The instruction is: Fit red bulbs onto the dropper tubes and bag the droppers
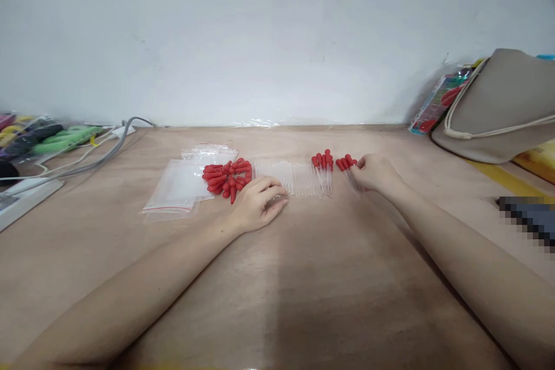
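Observation:
My right hand [376,172] pinches a dropper at its red bulb, beside a small fanned group of droppers [347,163] with clear stems. Just left of it lies a second bunch of red-bulbed droppers [324,165]. A row of clear dropper tubes [295,178] without bulbs stretches across the middle. At the near edge of that row rests my left hand [262,203], fingers loosely curved with a gap between thumb and forefinger; nothing shows in it. Loose red rubber bulbs [225,176] are heaped beyond its wrist, beside the tubes.
Clear zip bags [171,185] lie left of the bulbs, partly under them. A grey cable [108,153] and packaged colourful items [65,139] are at the far left. At right are a grey-beige bag [498,110], a clear package [440,104] and a blurred dark object [529,219].

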`<action>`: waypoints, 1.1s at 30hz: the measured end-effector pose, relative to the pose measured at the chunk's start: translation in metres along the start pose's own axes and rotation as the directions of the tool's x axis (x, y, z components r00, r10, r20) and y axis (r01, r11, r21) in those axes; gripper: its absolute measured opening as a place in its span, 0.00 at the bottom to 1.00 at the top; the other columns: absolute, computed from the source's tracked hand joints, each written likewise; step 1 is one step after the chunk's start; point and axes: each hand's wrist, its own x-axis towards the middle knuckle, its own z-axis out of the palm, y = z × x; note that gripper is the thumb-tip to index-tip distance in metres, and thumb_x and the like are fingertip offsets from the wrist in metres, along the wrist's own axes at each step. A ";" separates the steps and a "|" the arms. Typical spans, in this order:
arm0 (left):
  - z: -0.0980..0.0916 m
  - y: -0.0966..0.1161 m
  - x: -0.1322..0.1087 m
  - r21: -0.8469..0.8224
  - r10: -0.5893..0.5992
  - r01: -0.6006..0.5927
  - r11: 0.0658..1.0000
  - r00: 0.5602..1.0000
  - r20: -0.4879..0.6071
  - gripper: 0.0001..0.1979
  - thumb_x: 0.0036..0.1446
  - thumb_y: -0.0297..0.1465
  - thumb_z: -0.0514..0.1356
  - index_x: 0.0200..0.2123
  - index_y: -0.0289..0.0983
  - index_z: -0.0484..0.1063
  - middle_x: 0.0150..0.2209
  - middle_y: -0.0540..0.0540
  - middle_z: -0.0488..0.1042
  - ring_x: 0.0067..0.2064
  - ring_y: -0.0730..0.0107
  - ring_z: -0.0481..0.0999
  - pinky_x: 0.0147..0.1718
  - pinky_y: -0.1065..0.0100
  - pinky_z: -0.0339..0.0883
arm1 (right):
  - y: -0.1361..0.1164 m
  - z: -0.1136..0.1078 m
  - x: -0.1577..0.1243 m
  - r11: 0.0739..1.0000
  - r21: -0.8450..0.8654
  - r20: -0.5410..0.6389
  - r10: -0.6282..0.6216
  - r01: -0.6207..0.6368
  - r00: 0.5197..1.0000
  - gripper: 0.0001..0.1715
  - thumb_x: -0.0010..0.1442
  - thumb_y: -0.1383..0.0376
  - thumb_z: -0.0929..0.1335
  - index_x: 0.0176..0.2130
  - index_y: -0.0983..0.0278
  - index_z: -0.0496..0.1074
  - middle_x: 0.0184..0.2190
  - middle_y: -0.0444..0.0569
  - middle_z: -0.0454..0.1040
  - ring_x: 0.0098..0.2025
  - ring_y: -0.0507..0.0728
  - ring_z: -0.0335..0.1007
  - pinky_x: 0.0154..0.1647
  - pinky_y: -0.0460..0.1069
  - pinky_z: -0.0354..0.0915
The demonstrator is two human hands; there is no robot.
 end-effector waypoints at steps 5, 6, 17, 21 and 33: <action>-0.001 0.001 0.000 -0.009 0.001 -0.001 1.000 1.000 0.008 0.06 0.55 0.29 0.56 0.36 0.37 0.71 0.36 0.46 0.70 0.37 0.69 0.70 0.36 0.67 0.66 | -0.003 -0.002 -0.004 1.000 0.013 0.027 -0.014 0.014 1.000 0.11 0.49 0.62 0.63 0.25 0.66 0.70 0.17 0.52 0.70 0.24 0.56 0.68 0.24 0.47 0.57; -0.001 0.001 0.000 -0.010 -0.001 0.001 1.000 1.000 0.012 0.06 0.55 0.29 0.56 0.36 0.37 0.71 0.36 0.46 0.70 0.37 0.70 0.70 0.36 0.67 0.66 | -0.003 -0.002 -0.005 1.000 0.025 0.050 -0.016 0.015 0.999 0.11 0.49 0.62 0.62 0.25 0.66 0.70 0.16 0.51 0.70 0.24 0.55 0.67 0.25 0.47 0.57; 0.000 0.000 0.000 -0.005 -0.003 0.003 1.000 1.000 0.010 0.05 0.55 0.30 0.56 0.34 0.38 0.72 0.35 0.46 0.70 0.37 0.71 0.70 0.35 0.68 0.65 | -0.019 -0.004 -0.020 0.996 -0.027 -0.167 -0.090 0.087 0.982 0.15 0.53 0.55 0.61 0.32 0.62 0.68 0.30 0.51 0.73 0.32 0.58 0.68 0.26 0.48 0.54; 0.000 0.000 0.002 0.036 0.017 -0.017 0.999 1.000 -0.004 0.05 0.55 0.30 0.56 0.33 0.38 0.72 0.34 0.46 0.70 0.37 0.69 0.69 0.38 0.66 0.63 | -0.040 0.006 -0.027 0.987 0.066 -0.152 -0.137 0.148 0.979 0.16 0.52 0.51 0.61 0.30 0.61 0.65 0.27 0.47 0.72 0.30 0.57 0.67 0.25 0.48 0.52; -0.002 0.000 0.001 0.068 0.016 -0.016 0.998 1.000 -0.006 0.04 0.55 0.30 0.57 0.33 0.39 0.72 0.34 0.47 0.71 0.37 0.68 0.69 0.37 0.65 0.61 | -0.034 0.014 -0.021 0.990 0.004 -0.142 -0.136 0.138 0.980 0.11 0.53 0.60 0.60 0.36 0.62 0.65 0.30 0.49 0.73 0.30 0.58 0.67 0.23 0.48 0.50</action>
